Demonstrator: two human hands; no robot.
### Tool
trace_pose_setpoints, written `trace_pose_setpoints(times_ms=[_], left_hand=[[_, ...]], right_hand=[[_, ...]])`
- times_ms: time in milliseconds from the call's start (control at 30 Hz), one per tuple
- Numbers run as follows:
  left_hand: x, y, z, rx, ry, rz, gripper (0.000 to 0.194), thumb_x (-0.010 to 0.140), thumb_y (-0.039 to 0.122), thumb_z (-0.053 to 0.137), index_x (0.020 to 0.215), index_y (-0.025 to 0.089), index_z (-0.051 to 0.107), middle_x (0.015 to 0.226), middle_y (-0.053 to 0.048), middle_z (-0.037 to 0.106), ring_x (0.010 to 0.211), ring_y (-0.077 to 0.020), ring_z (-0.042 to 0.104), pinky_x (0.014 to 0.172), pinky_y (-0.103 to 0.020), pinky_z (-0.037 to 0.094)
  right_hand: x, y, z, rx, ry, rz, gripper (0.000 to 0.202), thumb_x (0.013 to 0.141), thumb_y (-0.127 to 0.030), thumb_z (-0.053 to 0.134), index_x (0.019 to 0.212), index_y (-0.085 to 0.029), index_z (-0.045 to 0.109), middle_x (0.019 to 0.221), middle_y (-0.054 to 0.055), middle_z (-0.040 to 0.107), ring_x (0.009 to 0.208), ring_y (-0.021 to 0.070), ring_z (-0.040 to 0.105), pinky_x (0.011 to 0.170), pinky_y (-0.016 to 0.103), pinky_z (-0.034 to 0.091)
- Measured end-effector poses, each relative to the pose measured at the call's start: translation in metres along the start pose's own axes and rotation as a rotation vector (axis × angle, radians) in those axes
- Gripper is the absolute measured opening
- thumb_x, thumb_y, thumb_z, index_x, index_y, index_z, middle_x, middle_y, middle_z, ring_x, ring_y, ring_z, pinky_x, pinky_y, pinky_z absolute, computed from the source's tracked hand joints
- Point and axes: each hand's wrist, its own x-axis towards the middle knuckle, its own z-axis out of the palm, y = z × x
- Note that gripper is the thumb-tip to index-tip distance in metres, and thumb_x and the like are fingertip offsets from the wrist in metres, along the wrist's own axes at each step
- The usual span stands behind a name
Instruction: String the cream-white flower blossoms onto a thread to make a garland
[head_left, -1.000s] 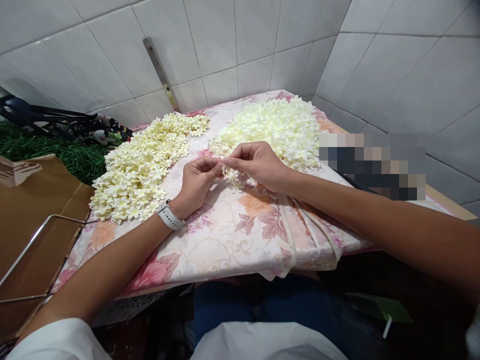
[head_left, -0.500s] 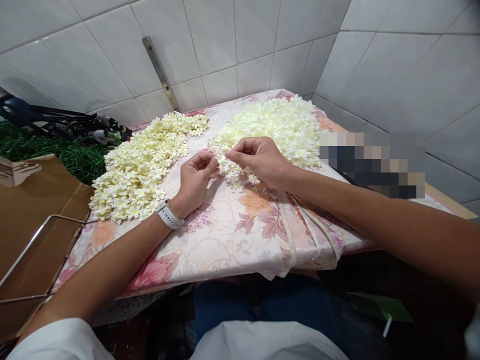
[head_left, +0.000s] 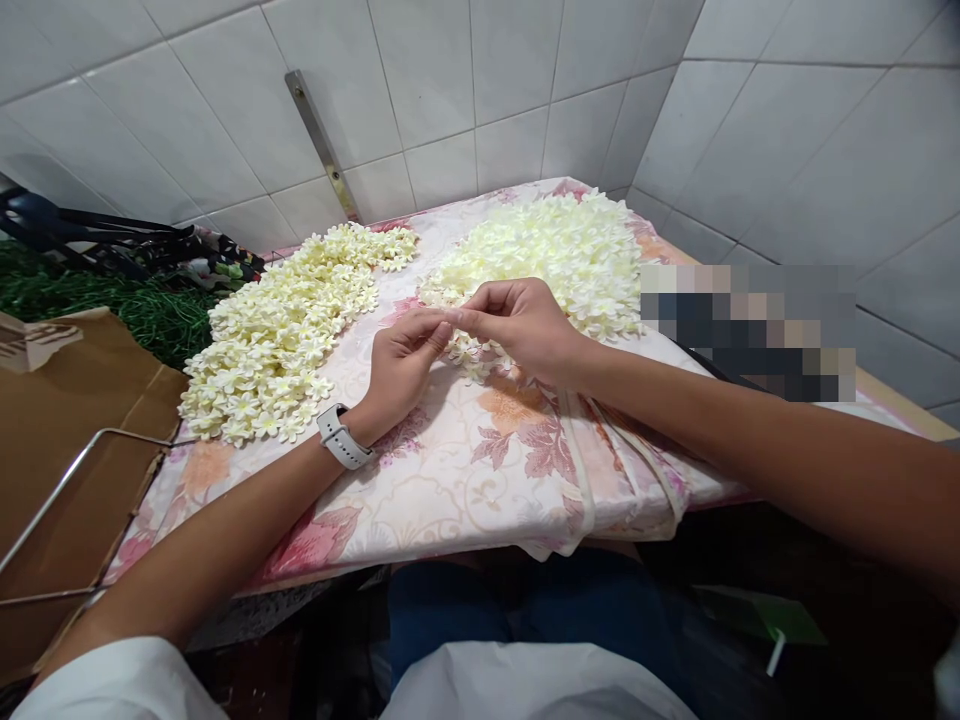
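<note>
My left hand (head_left: 406,365) and my right hand (head_left: 525,325) meet at their fingertips above the table, near the front of the right pile of white flowers (head_left: 551,250). Both are closed in a pinch. Whatever lies between the fingers is hidden or too small to make out. A second pile of cream-white flowers (head_left: 277,340) with yellowish centres spreads to the left of my left hand. A few blossoms of the right pile show just below and behind my right fingers. A white watch (head_left: 343,437) is on my left wrist.
A flower-patterned cloth (head_left: 450,490) covers the table. At the left stand a brown cardboard box (head_left: 82,450) with a metal wire (head_left: 75,490), and green artificial foliage (head_left: 142,305). Tiled walls close off the back and right. A blurred patch hides something at the right.
My left hand has shifted slightly right, and its fingertips now touch those of my right hand. The right hand has barely moved. Both flower piles look the same.
</note>
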Motion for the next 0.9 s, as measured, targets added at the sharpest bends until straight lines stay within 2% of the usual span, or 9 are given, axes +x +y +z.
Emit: trace_pose_setpoints(times_ms=[100, 200, 367, 500, 600, 767, 900], left_hand=[[0.002, -0.004, -0.001, -0.061, 0.005, -0.05, 0.031, 0.075, 0.051, 0.08, 0.072, 0.02, 0.079, 0.072, -0.004, 0.068, 0.069, -0.0149, 0.056, 0.067, -0.028, 0.046], [0.003, -0.009, 0.0, -0.184, 0.038, -0.139, 0.031, 0.069, 0.05, 0.085, 0.072, 0.02, 0.078, 0.068, -0.002, 0.066, 0.062, -0.0119, 0.053, 0.06, -0.026, 0.045], [0.006, -0.013, -0.001, -0.261, 0.117, -0.199, 0.035, 0.066, 0.05, 0.088, 0.078, 0.018, 0.078, 0.078, -0.003, 0.072, 0.07, -0.013, 0.062, 0.066, -0.026, 0.052], [0.006, -0.008, -0.001, -0.155, 0.159, -0.132, 0.033, 0.066, 0.045, 0.088, 0.08, 0.017, 0.077, 0.082, -0.004, 0.073, 0.074, -0.0126, 0.063, 0.068, -0.024, 0.052], [0.005, -0.002, 0.001, -0.075, 0.186, -0.064, 0.029, 0.066, 0.039, 0.09, 0.079, 0.017, 0.076, 0.079, -0.003, 0.072, 0.072, -0.012, 0.063, 0.069, -0.023, 0.052], [0.001, 0.005, 0.003, -0.026, 0.157, -0.079, 0.033, 0.074, 0.05, 0.082, 0.077, 0.017, 0.078, 0.073, -0.004, 0.072, 0.066, -0.0135, 0.061, 0.064, -0.026, 0.05], [-0.001, 0.006, 0.003, 0.028, 0.049, -0.065, 0.034, 0.077, 0.051, 0.079, 0.079, 0.017, 0.081, 0.072, -0.004, 0.072, 0.067, -0.0147, 0.059, 0.065, -0.027, 0.047]], right_hand=[[0.001, 0.003, -0.001, 0.027, -0.013, 0.031, 0.046, 0.066, -0.057, 0.084, 0.069, -0.015, 0.067, 0.062, -0.001, 0.057, 0.056, 0.0085, 0.043, 0.05, 0.025, 0.035], [0.001, 0.003, 0.0, 0.041, -0.016, 0.055, 0.047, 0.065, -0.058, 0.085, 0.07, -0.015, 0.067, 0.064, 0.0, 0.06, 0.056, 0.0088, 0.045, 0.049, 0.025, 0.035], [0.001, 0.002, 0.002, 0.032, 0.015, 0.072, 0.045, 0.065, -0.055, 0.085, 0.071, -0.014, 0.068, 0.062, -0.001, 0.057, 0.054, 0.0077, 0.042, 0.048, 0.024, 0.034], [0.003, 0.005, 0.002, -0.027, 0.083, 0.055, 0.038, 0.073, -0.048, 0.082, 0.069, -0.015, 0.065, 0.059, -0.002, 0.053, 0.055, 0.0082, 0.041, 0.049, 0.024, 0.034], [0.002, 0.006, 0.001, -0.176, 0.132, -0.054, 0.029, 0.081, -0.039, 0.075, 0.069, -0.015, 0.065, 0.064, 0.001, 0.059, 0.059, 0.0111, 0.048, 0.055, 0.027, 0.038], [-0.004, 0.003, 0.0, -0.466, 0.199, -0.338, 0.022, 0.088, -0.03, 0.066, 0.07, -0.017, 0.063, 0.072, 0.004, 0.064, 0.067, 0.0149, 0.051, 0.068, 0.031, 0.041], [-0.006, 0.002, 0.001, -0.52, 0.161, -0.394, 0.021, 0.086, -0.027, 0.067, 0.067, -0.018, 0.062, 0.07, 0.004, 0.063, 0.067, 0.0153, 0.051, 0.069, 0.031, 0.042]])
